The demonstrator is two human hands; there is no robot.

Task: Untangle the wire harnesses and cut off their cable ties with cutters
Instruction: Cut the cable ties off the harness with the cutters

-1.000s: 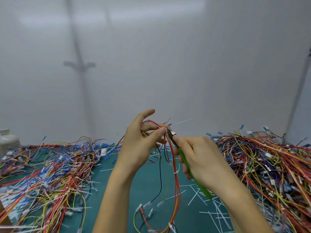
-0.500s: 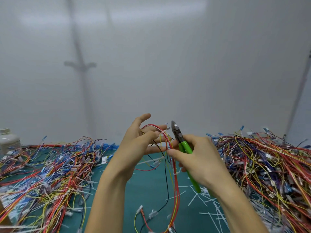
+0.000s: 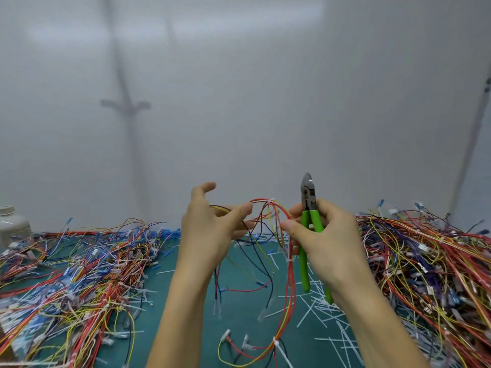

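I hold one wire harness of red, yellow, orange and black wires up over the green mat. My left hand pinches its left strands between thumb and fingers. My right hand grips the green-handled cutters, jaws pointing up and closed, while its thumb and forefinger also pinch the harness loop. A white cable tie sits on the hanging bundle just below that pinch; another tie binds it lower down.
A big tangled pile of harnesses covers the left of the mat, another pile the right. Cut white tie scraps litter the mat in front. A white plastic bottle stands at far left. A plain wall is behind.
My right hand has swung the cutters away from the harness so the jaws now point upward. Both hands have drawn apart, spreading the loop of wires between them.
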